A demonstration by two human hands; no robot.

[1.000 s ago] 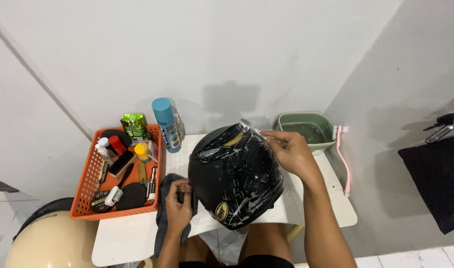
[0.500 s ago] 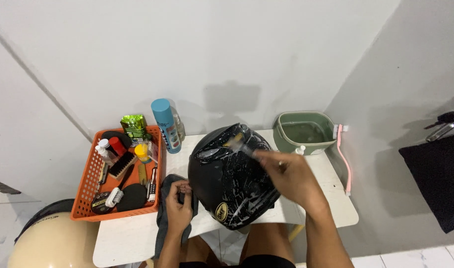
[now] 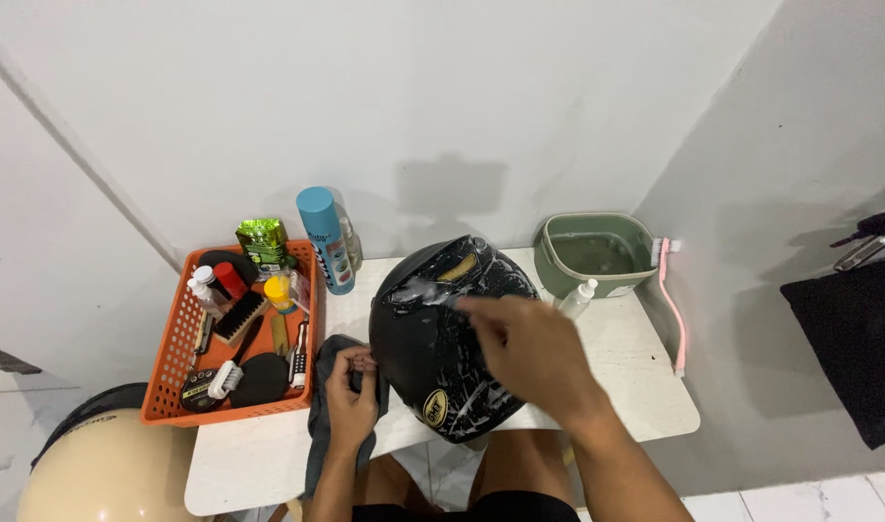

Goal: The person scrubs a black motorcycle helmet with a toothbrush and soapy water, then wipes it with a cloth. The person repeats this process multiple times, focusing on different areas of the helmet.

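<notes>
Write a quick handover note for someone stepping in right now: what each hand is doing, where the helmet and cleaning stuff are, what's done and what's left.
Left hand: gripping the black helmet's left edge, over a dark cloth.
Right hand: open, palm rubbing the helmet shell.
Helmet: on the white table, shell streaked with white foam.
Nearby: blue spray can, orange basket of brushes, green basin, small spray bottle, pink toothbrush.
Done: foam is on the shell.
Left: foam not wiped off; the cloth looks the likely tool.

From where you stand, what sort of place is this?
Probably a home cleaning corner, not a workshop: a small white table against plain walls, an orange basket of brushes and bottles, a green water basin, and a soapy black helmet.
</notes>
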